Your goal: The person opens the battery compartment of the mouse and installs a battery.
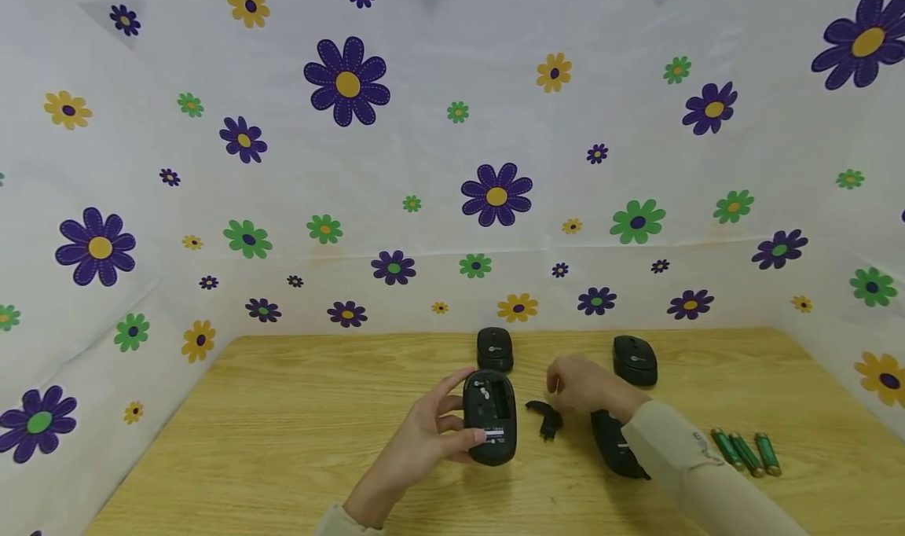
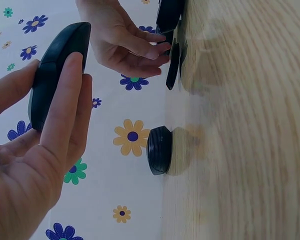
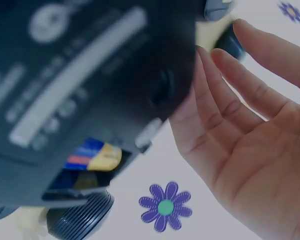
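Note:
In the head view my left hand (image 1: pixel 420 434) holds a black computer mouse (image 1: pixel 488 449) with its underside up and its battery slot uncovered. The thumb presses on the label side; the fingers wrap the far edge. My right hand (image 1: pixel 583 383) hovers low over the table, fingers loosely bent and holding nothing, beside small black plastic pieces (image 1: pixel 547 420). From the left wrist, the right fingertips (image 2: pixel 162 49) appear right at a thin dark piece (image 2: pixel 173 67). Under the right forearm lies an overturned mouse (image 1: pixel 615 446), partly hidden; a blue and yellow object (image 3: pixel 97 155) shows in its slot in the right wrist view.
Two more black mice stand upright at the back, one mouse (image 1: pixel 494 347) behind the left hand and another mouse (image 1: pixel 635 359) to the right. Several green batteries (image 1: pixel 735 449) lie right of the forearm on the wooden table (image 1: pixel 304 410). A flowered cloth (image 1: pixel 424 151) hangs behind.

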The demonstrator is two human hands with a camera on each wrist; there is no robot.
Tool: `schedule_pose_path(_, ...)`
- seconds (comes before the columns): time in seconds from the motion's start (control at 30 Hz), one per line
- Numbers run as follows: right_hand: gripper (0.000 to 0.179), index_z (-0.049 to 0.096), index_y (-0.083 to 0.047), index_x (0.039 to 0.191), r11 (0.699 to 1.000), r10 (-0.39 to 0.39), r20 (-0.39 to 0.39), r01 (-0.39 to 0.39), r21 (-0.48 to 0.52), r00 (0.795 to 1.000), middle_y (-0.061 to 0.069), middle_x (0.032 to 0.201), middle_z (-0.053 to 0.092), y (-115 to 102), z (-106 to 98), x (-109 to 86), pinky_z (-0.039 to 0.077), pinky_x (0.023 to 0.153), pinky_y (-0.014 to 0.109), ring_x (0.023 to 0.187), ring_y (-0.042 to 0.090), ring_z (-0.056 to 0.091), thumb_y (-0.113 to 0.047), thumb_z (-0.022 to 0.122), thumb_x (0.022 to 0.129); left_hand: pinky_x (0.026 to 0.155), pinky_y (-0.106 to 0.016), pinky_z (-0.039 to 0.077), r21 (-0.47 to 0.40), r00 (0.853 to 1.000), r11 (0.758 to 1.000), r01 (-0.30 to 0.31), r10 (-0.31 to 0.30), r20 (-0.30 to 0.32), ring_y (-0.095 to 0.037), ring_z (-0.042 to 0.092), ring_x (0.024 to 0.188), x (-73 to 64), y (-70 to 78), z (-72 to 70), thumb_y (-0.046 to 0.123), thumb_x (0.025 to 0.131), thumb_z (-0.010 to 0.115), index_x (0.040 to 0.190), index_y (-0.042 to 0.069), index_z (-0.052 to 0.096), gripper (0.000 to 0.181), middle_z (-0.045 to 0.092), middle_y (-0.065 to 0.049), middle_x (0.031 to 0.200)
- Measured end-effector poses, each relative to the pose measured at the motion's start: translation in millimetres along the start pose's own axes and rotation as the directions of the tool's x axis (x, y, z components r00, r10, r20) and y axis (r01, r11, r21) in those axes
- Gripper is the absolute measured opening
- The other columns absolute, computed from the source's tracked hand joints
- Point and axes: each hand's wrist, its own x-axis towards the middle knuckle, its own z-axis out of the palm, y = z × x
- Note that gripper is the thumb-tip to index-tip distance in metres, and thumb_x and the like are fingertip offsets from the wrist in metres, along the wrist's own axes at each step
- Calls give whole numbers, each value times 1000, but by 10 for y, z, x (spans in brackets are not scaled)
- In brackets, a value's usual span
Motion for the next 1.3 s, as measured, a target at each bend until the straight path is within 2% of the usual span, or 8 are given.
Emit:
schedule_pose_path(0.2, 15, 65, 9, 100, 981, 1, -47, 8, 192, 999, 6, 80, 63, 42, -171, -132, 58, 59, 33, 65, 18, 61, 0, 71, 89, 73, -47, 64, 11, 1000, 1000, 6, -6, -8, -25, 68, 91, -1, 14, 7, -7, 88, 69, 158, 8, 33, 80, 63, -18, 121)
schedule_pose_path(0.5, 25, 62, 14, 111, 940, 66, -93, -31, 339, 993, 12, 89, 67, 164, -403, -302, 63, 67, 40, 71, 26, 66, -3, 68, 93, 74, -49, 63, 10, 1000, 1000, -4, 4, 0, -24, 68, 91, 11, 11, -2, -7, 88, 69, 158, 7, 33, 80, 63, -19, 121)
schedule_pose_path(0.8, 27, 53, 18, 118, 872, 140, -75, -86, 482, 987, 17, 95, 63, 406, -515, -503, 61, 64, 33, 73, 22, 60, -1, 57, 100, 73, -53, 63, 14, 1000, 1000, 7, -7, -2, -25, 68, 89, 10, -23, -3, -8, 88, 69, 158, 8, 33, 81, 64, -19, 121)
schedule_pose_path(0.93, 29, 52, 20, 120, 867, 160, -78, -102, 488, 984, 18, 100, 65, 500, -550, -611, 63, 66, 34, 76, 22, 63, -1, 56, 101, 73, -53, 63, 8, 1000, 1000, 8, -8, 7, -24, 68, 88, 14, -31, 7, -7, 88, 69, 158, 8, 33, 81, 63, -18, 122)
schedule_pose_path(1.13, 30, 51, 20, 121, 882, 167, -89, -109, 459, 982, 21, 105, 67, 618, -579, -769, 64, 73, 43, 84, 29, 68, -3, 54, 102, 73, -50, 63, 14, 1000, 1000, 3, -3, 16, -24, 68, 88, 13, -27, 24, -8, 88, 69, 158, 7, 33, 80, 64, -17, 120)
schedule_pose_path(1.3, 29, 50, 20, 119, 879, 182, -90, -122, 461, 979, 19, 103, 67, 728, -623, -879, 64, 73, 42, 85, 31, 68, -3, 54, 103, 72, -48, 64, 17, 1000, 1000, 2, -2, 18, -24, 68, 89, 19, -38, 26, -8, 88, 69, 158, 8, 34, 80, 64, -17, 120)
